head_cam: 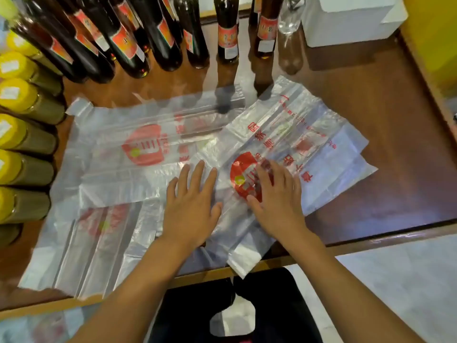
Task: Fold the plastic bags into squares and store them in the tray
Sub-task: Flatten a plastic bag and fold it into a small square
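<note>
Nearest us, a bag handle (243, 262) hangs over the table edge (371, 241). Our left hand (191, 205) lies flat, fingers spread, on the plastic bags (138, 179). Our right hand (274, 194) presses, fingers straight, on the top bag (309, 134) and its red logo (241, 179). Beyond stand dark bottles (128, 38), yellow-capped bottles (17, 95) and a white box (346, 18).

A brown wooden tabletop (371, 100) is seen, shiny with light. Dark bottles (138, 33) are lined up at the back. A pale floor (395, 280) is seen below. A yellow wall (435, 33) is seen at the right.
</note>
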Tool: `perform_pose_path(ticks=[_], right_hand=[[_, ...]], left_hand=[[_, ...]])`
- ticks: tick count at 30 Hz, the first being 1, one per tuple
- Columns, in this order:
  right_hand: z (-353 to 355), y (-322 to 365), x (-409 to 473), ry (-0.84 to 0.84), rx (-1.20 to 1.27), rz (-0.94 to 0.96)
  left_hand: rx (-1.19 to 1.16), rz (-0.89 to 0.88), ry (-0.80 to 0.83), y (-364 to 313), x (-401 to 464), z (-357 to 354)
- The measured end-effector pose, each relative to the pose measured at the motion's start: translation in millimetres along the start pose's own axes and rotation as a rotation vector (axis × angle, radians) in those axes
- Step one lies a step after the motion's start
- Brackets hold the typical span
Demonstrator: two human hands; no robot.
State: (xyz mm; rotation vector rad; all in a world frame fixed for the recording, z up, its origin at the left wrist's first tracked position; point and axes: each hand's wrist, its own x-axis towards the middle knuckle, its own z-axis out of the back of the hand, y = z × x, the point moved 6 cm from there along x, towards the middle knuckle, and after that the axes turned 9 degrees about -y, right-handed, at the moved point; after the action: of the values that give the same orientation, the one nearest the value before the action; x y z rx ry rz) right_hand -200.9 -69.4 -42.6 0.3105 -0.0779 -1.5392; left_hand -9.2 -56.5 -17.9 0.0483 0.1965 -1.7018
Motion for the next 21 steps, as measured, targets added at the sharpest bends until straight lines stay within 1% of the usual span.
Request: perform_pose_path(ticks=[3, 7, 11, 13, 17, 19, 21], right_hand=[[-20, 3, 4, -0.13, -0.046, 0.054], [-34, 4, 3, -0.248, -0.122, 0.085], [-35, 4, 3, -0.297, -0.13, 0.093], [-38, 5, 2, -0.321, -0.134, 0.104], [-41, 6, 4, -0.33, -0.108, 0.107], [-41, 5, 6, -0.324, -0.04, 0.096], [-40, 4, 6, -0.359, 0.035, 0.082]], left_hand=[[-0.014, -0.005, -0.064, 16, 5, -26], [0.002, -0.058, -0.158, 30, 9, -55], [-0.021, -0.12, -0.273, 36, 9, -64], [-0.002, -0.117, -0.312, 36, 11, -67], [0.009, -0.106, -0.316, 39, 11, -67], [-0.029, -0.091, -0.3, 40, 9, -65], [-0.072, -0.08, -0.284, 41, 8, -65]])
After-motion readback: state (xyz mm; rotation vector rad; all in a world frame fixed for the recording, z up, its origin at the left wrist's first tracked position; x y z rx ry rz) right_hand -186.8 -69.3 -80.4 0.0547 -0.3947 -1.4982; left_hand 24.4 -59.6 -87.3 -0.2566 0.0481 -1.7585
